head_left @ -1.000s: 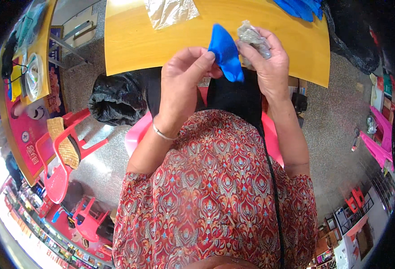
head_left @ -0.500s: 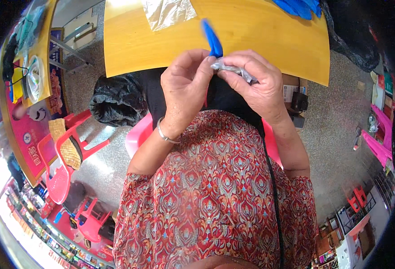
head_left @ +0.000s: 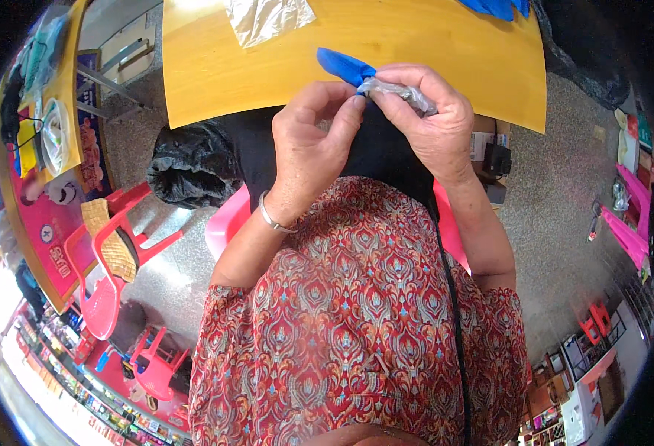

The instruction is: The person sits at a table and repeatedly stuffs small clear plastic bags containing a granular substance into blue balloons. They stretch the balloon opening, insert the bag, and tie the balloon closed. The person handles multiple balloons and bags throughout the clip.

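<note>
Blue piece in clear bag

A yellow table is filling the upper part of the view, with a crumpled clear plastic sheet lying at its far edge and some blue pieces showing at the top right corner. A black bag is sitting on the speckled floor just left of the table's near edge, and a pink chair is peeking out beside it. Further left, 2 red chairs are standing near a second table with a pink front.
</note>
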The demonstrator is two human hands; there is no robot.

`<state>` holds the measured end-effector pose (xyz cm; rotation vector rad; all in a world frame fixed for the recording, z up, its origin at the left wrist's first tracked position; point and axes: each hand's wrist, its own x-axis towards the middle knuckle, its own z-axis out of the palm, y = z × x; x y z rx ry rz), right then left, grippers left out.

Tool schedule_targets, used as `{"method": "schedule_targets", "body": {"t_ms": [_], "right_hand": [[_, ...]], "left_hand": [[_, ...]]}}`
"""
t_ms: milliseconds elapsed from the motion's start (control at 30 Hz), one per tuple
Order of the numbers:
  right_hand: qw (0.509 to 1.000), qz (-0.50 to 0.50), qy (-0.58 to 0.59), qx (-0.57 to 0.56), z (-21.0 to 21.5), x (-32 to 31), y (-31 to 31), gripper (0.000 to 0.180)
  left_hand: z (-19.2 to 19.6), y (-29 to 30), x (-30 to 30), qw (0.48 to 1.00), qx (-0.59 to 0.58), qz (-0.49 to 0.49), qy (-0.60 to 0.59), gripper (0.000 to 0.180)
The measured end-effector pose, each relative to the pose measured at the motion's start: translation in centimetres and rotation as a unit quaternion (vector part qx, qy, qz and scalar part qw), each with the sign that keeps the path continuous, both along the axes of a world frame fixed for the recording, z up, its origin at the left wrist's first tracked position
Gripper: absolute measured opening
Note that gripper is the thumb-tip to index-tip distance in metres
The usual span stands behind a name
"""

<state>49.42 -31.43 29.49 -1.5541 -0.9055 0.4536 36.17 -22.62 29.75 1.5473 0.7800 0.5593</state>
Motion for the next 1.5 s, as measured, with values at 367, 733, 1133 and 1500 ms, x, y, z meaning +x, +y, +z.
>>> {"method": "schedule_targets", "body": {"t_ms": [367, 733, 1133, 1500], "right_hand": [[0.993, -0.050, -0.108, -0.008, -0.4, -0.4, 0.4, 0.017], [0.982, 0.150, -0.115, 0.026, 1.3, 0.8, -0.2, 0.023], [0.970, 0.150, -0.191, -0.018, 0.7, 0.5, -0.4, 0.029], [0.929, 0.087, 0.359, 0.029, -0.8, 2.9, -0.5, 0.031]], "left_hand": [[-0.9, -0.5, 0.7, 0.999, 0.045, -0.001, -0.004, 0.009], [0.4, 0.3, 0.3, 0.986, -0.087, 0.025, -0.137, 0.003], [-0.3, 0.6, -0.2, 0.992, 0.012, -0.006, -0.125, 0.003], [-1.5, 1.5, 1.2, 0.995, -0.079, 0.044, -0.032, 0.013]]}}
